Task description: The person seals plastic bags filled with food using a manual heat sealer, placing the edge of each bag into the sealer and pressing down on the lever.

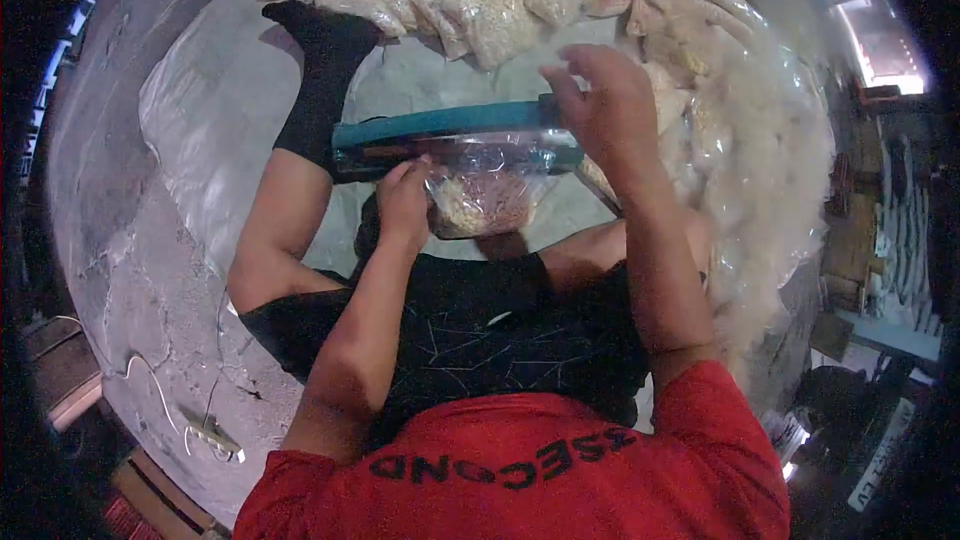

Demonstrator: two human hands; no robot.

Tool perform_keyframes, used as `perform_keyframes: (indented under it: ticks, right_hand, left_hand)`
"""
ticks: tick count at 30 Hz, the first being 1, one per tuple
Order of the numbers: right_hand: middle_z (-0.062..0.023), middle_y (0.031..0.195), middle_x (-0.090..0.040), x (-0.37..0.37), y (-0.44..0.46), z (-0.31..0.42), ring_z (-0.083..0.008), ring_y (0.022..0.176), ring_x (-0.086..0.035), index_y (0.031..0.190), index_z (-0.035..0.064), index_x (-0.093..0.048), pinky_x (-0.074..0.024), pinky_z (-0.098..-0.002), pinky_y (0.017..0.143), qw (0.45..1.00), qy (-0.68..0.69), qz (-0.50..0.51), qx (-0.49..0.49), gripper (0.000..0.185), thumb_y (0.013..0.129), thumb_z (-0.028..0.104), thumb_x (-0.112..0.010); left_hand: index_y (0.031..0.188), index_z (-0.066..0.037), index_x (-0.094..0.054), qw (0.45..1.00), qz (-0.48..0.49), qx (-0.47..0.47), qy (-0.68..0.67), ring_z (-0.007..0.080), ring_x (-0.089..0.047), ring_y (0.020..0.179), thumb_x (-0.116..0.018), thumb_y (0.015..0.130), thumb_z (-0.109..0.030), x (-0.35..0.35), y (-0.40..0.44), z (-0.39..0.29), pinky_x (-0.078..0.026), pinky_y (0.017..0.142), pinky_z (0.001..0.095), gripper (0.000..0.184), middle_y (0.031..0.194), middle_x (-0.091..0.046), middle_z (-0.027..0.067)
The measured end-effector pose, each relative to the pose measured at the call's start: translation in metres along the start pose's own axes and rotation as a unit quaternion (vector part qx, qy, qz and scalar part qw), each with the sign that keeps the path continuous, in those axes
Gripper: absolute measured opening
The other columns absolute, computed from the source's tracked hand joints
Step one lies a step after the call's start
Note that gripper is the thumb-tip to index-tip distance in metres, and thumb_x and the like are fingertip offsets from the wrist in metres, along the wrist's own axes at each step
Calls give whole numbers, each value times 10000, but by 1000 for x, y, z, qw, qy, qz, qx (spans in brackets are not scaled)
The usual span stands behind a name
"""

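Observation:
A clear plastic bag (487,202) with pale and reddish-brown pieces in it hangs at a hand-operated bag sealer. The sealer (450,120) has a long blue arm and lies crosswise in front of my lap, with the bag's upper part against it. My left hand (403,208) is closed on the bag's left edge, just below the sealer. By the right end of the blue arm, my right hand (612,105) is raised with its fingers apart and loosely bent. Whether its palm touches the arm cannot be made out.
Many filled clear bags (490,15) are heaped along the far side and down the right. A pale sheet (210,100) covers the floor beneath. A stretched leg in a black sock (325,70) lies left of the sealer. A cable with a power strip (213,440) rests on the cracked floor.

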State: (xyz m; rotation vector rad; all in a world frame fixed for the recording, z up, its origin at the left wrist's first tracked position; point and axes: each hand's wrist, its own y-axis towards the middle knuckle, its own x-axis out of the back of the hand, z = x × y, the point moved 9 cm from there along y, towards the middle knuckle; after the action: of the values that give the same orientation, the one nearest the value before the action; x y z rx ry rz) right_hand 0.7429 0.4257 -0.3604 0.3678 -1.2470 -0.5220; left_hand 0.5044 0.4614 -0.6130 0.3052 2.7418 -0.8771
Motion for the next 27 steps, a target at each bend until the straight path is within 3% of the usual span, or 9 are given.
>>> perform_keyframes:
  ticks: [7, 10, 12, 16, 19, 21, 26, 27]
  right_hand:
    - [-174, 870, -707, -23, -15, -21, -352, 774, -680, 919, 19, -721, -532, -426, 712, 998, 19, 37, -56, 204, 878, 218, -737]
    - [-181, 876, -704, -44, -29, -37, -368, 799, -675, 920, 18, -719, -525, -437, 736, 991, 45, 78, -102, 250, 914, 266, -694]
    - [-171, 810, -700, -52, -35, -43, -385, 760, -669, 837, 47, -721, -514, -490, 726, 991, 31, 74, -107, 332, 941, 347, -623]
    - [-172, 810, -701, -72, -43, -58, -402, 751, -666, 835, 44, -727, -518, -498, 740, 987, 31, 94, -128, 382, 959, 370, -571]
    - [-169, 834, -706, -86, -50, -67, -406, 804, -666, 857, 58, -736, -513, -510, 774, 980, 15, 139, -144, 412, 977, 387, -518]
    - [-210, 984, -695, -91, -51, -65, -423, 954, -627, 969, 3, -711, -487, -500, 858, 977, -7, 171, -125, 403, 991, 359, -523]
    - [-209, 978, -694, -105, -57, -78, -429, 968, -623, 981, 12, -710, -483, -508, 863, 967, 2, 203, -154, 405, 994, 359, -500]
    - [-207, 983, -694, -107, -57, -80, -430, 972, -622, 988, 16, -709, -483, -508, 864, 962, 10, 219, -163, 404, 994, 359, -495]
  left_hand:
    - [981, 30, -703, 998, 9, -42, -35, 170, -641, 833, -644, 939, -150, 0, 6, 2, -492, 783, 308, 194, 909, -717, 86]
    - [980, 25, -712, 999, 7, -25, -36, 164, -635, 850, -649, 933, -146, 0, 6, 4, -488, 782, 302, 188, 916, -718, 79]
    - [984, 21, -713, 999, 6, -29, -37, 160, -630, 852, -645, 934, -145, -2, 4, 2, -483, 778, 299, 187, 922, -718, 79]
    - [991, 6, -721, 999, 7, -35, -39, 149, -617, 836, -636, 943, -150, -1, 4, 2, -469, 771, 285, 184, 933, -718, 72]
    - [979, 1, -727, 997, -3, -39, 63, 146, -618, 824, -624, 954, -151, 4, 6, 0, -466, 781, 282, 185, 925, -721, 71]
    - [972, -1, -729, 999, -8, -40, 30, 145, -618, 812, -623, 953, -152, 2, 7, 3, -465, 781, 280, 186, 916, -722, 68]
    - [966, -3, -729, 999, -26, -33, -15, 149, -624, 799, -625, 950, -164, 3, 8, 7, -463, 782, 278, 192, 898, -724, 70]
    - [992, 13, -706, 998, -18, -51, 20, 191, -653, 864, -605, 951, -157, 2, 6, 3, -481, 838, 310, 203, 924, -718, 94]
